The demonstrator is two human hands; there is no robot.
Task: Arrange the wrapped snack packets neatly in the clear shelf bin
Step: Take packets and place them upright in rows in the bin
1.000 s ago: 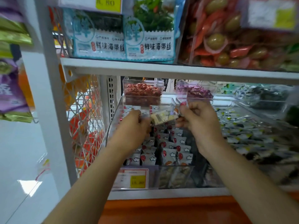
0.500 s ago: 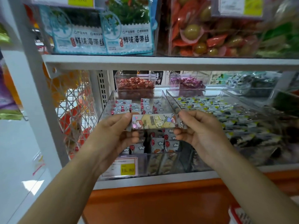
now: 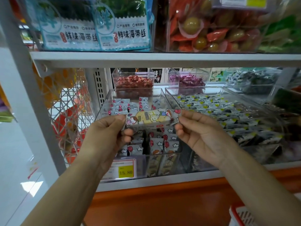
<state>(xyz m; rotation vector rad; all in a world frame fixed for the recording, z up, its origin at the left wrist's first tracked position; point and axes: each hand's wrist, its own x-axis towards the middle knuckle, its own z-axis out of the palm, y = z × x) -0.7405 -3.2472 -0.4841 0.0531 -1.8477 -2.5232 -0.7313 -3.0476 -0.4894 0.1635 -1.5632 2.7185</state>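
Observation:
A yellow-and-white wrapped snack packet (image 3: 152, 119) is stretched flat between both hands above the clear shelf bin (image 3: 104, 108). My left hand (image 3: 105, 132) pinches its left end and my right hand (image 3: 197, 131) pinches its right end. Below it the bin holds several small white packets with red balloons (image 3: 160, 142), standing in rough rows. The front rows are partly hidden by my hands.
A second clear bin (image 3: 192, 91) of grey-and-yellow packets sits to the right. Small tubs of red (image 3: 133, 82) and purple (image 3: 187, 80) sweets stand behind. The upper shelf edge (image 3: 162, 58) runs overhead. A yellow price tag (image 3: 125, 172) is on the bin front.
Both hands drew the packet back out of the bin toward me and turned it flat, face up. In the last half second they barely moved.

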